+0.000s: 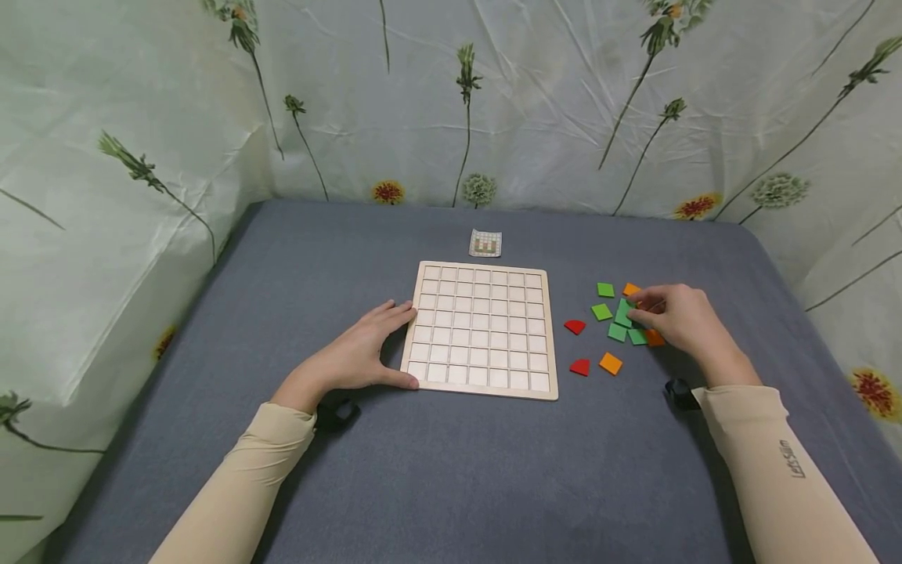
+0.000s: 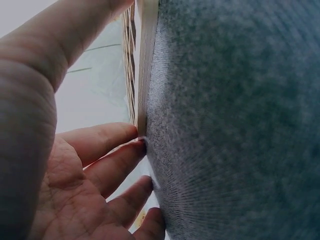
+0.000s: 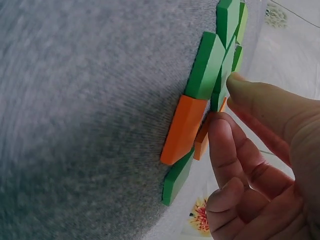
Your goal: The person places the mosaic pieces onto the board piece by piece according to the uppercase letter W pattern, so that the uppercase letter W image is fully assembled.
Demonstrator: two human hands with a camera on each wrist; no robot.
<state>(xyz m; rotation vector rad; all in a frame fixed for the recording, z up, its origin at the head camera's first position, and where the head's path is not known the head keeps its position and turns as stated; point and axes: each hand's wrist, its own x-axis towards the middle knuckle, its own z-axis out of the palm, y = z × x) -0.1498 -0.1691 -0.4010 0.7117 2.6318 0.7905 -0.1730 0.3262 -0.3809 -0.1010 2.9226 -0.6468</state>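
Observation:
A square wooden grid board (image 1: 479, 329) lies on the table. My left hand (image 1: 366, 345) rests at its left edge with fingers spread, the thumb at the near corner and the fingertips higher up that side. In the left wrist view, fingertips (image 2: 127, 131) touch the board's edge (image 2: 143, 100). My right hand (image 1: 676, 317) is over a cluster of small coloured tiles. Its thumb and index finger pinch a green tile (image 1: 623, 312), seen edge-on in the right wrist view. Beside it lie another green tile (image 3: 205, 67) and an orange tile (image 3: 184, 130).
Two red pieces (image 1: 575, 327) and an orange tile (image 1: 611, 363) lie between the board and the cluster. Light green tiles (image 1: 605, 290) sit farther back. A small printed pattern card (image 1: 485, 244) lies beyond the board. Floral fabric (image 1: 550, 102) hangs behind the table.

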